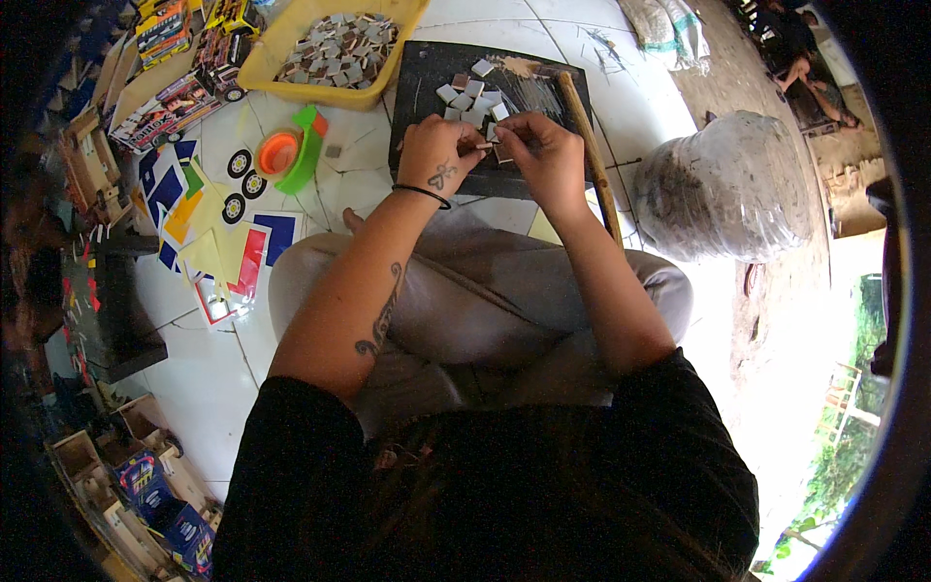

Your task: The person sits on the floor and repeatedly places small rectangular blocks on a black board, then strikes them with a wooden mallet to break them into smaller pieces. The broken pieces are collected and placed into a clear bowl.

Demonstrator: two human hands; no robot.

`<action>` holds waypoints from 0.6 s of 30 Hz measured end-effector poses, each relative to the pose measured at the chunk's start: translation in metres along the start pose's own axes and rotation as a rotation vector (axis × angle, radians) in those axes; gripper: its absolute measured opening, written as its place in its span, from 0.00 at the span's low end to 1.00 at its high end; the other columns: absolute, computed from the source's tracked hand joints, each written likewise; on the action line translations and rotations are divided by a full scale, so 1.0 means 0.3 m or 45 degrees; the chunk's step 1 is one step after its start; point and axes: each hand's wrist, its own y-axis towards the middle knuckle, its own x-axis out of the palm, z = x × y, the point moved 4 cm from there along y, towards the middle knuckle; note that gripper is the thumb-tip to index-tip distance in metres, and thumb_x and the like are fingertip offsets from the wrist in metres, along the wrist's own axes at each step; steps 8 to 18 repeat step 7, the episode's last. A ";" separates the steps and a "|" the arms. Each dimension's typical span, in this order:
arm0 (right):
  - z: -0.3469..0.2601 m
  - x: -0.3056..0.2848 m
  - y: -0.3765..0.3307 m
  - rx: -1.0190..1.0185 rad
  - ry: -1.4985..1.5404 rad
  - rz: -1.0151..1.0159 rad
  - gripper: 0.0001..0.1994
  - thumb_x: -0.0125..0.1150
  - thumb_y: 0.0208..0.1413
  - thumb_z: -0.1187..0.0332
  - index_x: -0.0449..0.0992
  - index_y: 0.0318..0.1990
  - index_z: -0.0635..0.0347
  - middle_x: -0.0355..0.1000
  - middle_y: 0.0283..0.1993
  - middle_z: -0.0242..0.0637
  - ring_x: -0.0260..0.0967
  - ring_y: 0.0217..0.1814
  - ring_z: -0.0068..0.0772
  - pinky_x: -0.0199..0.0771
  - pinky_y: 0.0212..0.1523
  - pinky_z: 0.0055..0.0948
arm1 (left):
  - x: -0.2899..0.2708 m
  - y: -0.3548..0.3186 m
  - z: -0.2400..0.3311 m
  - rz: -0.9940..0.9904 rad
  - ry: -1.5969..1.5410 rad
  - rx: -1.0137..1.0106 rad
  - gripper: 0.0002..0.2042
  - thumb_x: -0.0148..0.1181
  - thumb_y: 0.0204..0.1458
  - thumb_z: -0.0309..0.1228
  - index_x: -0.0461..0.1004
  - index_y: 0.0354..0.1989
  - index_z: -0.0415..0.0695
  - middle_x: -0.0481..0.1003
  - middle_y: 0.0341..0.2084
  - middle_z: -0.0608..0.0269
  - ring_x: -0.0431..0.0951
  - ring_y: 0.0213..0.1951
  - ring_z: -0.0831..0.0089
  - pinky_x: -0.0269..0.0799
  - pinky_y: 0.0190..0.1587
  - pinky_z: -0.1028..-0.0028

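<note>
Seated cross-legged on a white tiled floor (pixel 582 58), with both hands meeting over a dark board (pixel 427 87) laid flat ahead of the knees. Left hand (pixel 438 155), with a black band at the wrist, pinching a thin stick (pixel 479 145) between thumb and forefinger, grip narrow and closed on it. Right hand (pixel 543 145) touching the left at the fingertips, grip closed around a small square tile (pixel 502 153) held just above the board's near edge. A cluster of pale square tiles (pixel 472 97) lying loose on the board, just beyond the fingers. A long wooden rod (pixel 590 145) resting slantwise along the board's right edge, beside the right wrist. Beyond the board, a yellow tub (pixel 272 63) heaped with more small squares. To the left, a green and orange tape dispenser (pixel 291 150), 4 black wheel discs (pixel 240 163) and coloured paper cut-outs (pixel 208 242) spread on the floor. To the right, well apart, a bulging clear plastic sack (pixel 727 184).
</note>
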 end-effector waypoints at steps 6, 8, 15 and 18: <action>0.009 0.013 -0.003 -0.023 -0.144 -0.077 0.04 0.60 0.51 0.75 0.76 0.33 0.67 0.76 0.28 0.39 0.75 0.29 0.24 0.74 0.32 0.23 | 0.002 0.002 -0.001 -0.013 0.054 0.000 0.06 0.65 0.39 0.32 0.78 0.27 0.46 0.78 0.23 0.64 0.75 0.34 0.66 0.67 0.40 0.65; 0.008 0.014 -0.002 -0.024 -0.145 -0.080 0.04 0.60 0.51 0.75 0.76 0.33 0.67 0.76 0.28 0.40 0.75 0.29 0.24 0.74 0.32 0.23 | 0.002 0.003 -0.001 -0.029 0.057 -0.018 0.07 0.65 0.39 0.32 0.78 0.27 0.46 0.78 0.24 0.63 0.75 0.35 0.67 0.66 0.42 0.64; 0.008 0.014 -0.002 -0.024 -0.145 -0.080 0.04 0.60 0.51 0.75 0.76 0.33 0.67 0.76 0.28 0.40 0.75 0.29 0.24 0.74 0.32 0.23 | 0.002 0.003 -0.001 -0.029 0.057 -0.018 0.07 0.65 0.39 0.32 0.78 0.27 0.46 0.78 0.24 0.63 0.75 0.35 0.67 0.66 0.42 0.64; 0.008 0.014 -0.002 -0.024 -0.145 -0.080 0.04 0.60 0.51 0.75 0.76 0.33 0.67 0.76 0.28 0.40 0.75 0.29 0.24 0.74 0.32 0.23 | 0.002 0.003 -0.001 -0.029 0.057 -0.018 0.07 0.65 0.39 0.32 0.78 0.27 0.46 0.78 0.24 0.63 0.75 0.35 0.67 0.66 0.42 0.64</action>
